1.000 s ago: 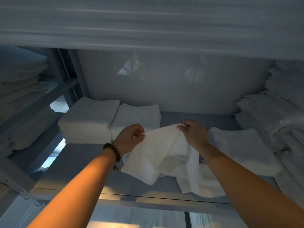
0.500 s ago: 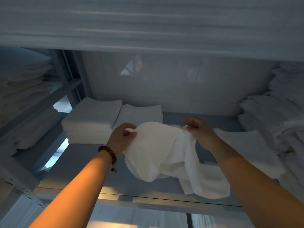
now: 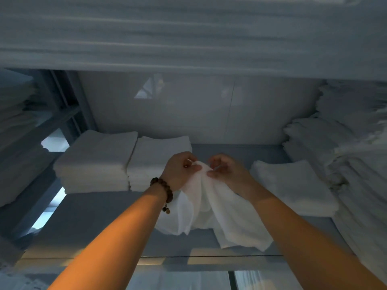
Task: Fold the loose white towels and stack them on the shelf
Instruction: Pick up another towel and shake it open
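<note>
Loose towel [image 3: 209, 208] held over the middle of the shelf [image 3: 94, 218], its lower folds hanging toward the near edge. The left hand [image 3: 180, 172] and right hand [image 3: 228, 174] each pinched the top edge between thumb and curled fingers. The pinched corners were hidden inside the fingers, and both forearms covered parts of the hanging cloth. The pile of towels [image 3: 351, 155] at the right was cut off by the frame edge. Two folded stacks [image 3: 94, 162] stood far left, and a single folded towel [image 3: 293, 185] lay right. Half a second earlier the hands were apart with the towel spread between them; now they nearly touched and the cloth hung bunched.
</note>
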`<state>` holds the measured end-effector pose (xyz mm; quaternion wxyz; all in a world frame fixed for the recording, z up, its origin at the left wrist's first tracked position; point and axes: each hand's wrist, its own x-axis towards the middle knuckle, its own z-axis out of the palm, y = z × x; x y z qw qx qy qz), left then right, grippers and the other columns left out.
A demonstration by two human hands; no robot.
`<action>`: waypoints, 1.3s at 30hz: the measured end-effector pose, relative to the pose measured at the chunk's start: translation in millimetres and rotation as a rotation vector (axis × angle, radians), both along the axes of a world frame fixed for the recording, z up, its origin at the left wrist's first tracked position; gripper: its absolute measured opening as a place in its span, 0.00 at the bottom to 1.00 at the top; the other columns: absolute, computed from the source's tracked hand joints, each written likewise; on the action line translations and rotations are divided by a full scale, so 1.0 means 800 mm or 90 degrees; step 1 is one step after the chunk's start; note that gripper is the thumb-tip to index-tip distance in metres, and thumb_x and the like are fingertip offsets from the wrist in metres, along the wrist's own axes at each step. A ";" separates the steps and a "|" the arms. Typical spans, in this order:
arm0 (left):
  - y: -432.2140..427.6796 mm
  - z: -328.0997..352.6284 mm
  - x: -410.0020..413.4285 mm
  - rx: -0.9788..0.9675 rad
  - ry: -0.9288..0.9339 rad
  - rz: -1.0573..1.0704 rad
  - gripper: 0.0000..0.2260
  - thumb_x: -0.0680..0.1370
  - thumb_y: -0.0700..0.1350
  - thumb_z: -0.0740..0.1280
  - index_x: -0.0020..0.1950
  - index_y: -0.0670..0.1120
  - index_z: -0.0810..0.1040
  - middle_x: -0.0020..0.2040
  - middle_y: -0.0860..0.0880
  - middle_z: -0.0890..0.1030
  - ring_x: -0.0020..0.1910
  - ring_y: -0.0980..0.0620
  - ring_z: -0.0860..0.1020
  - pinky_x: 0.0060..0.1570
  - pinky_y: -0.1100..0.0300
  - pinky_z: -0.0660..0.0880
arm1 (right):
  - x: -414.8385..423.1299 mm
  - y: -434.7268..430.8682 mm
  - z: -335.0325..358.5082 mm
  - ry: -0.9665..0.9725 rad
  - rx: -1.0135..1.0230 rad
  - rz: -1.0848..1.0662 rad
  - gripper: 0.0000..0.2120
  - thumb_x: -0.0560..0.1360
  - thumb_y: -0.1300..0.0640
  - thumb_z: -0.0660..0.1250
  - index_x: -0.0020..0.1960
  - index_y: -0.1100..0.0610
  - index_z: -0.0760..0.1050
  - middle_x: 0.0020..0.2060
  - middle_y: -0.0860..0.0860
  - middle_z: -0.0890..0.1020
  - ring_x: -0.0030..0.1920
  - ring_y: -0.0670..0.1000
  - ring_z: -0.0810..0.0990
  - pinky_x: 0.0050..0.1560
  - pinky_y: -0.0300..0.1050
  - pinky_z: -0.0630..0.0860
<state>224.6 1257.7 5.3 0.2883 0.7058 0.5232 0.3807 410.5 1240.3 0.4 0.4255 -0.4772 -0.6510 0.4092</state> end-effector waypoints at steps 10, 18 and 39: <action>0.020 -0.004 -0.051 -0.082 -0.111 0.184 0.08 0.73 0.42 0.70 0.50 0.51 0.78 0.38 0.48 0.77 0.38 0.50 0.76 0.33 0.64 0.71 | 0.073 0.004 -0.034 -0.279 -0.080 -0.066 0.06 0.72 0.57 0.72 0.44 0.60 0.82 0.37 0.52 0.81 0.37 0.47 0.76 0.40 0.40 0.68; -0.010 0.000 0.007 -0.110 0.052 -0.137 0.16 0.72 0.45 0.72 0.60 0.53 0.77 0.38 0.54 0.77 0.36 0.63 0.75 0.35 0.73 0.69 | 0.004 0.008 0.005 -0.181 -0.003 -0.011 0.05 0.70 0.53 0.73 0.39 0.43 0.81 0.35 0.41 0.83 0.35 0.34 0.79 0.37 0.25 0.70; 0.040 0.000 -0.059 -0.116 -0.033 0.190 0.06 0.74 0.42 0.69 0.50 0.44 0.79 0.49 0.48 0.77 0.48 0.48 0.75 0.46 0.61 0.70 | 0.087 -0.009 -0.025 -0.242 -0.121 -0.021 0.10 0.75 0.59 0.69 0.40 0.67 0.76 0.30 0.53 0.74 0.31 0.48 0.71 0.34 0.40 0.67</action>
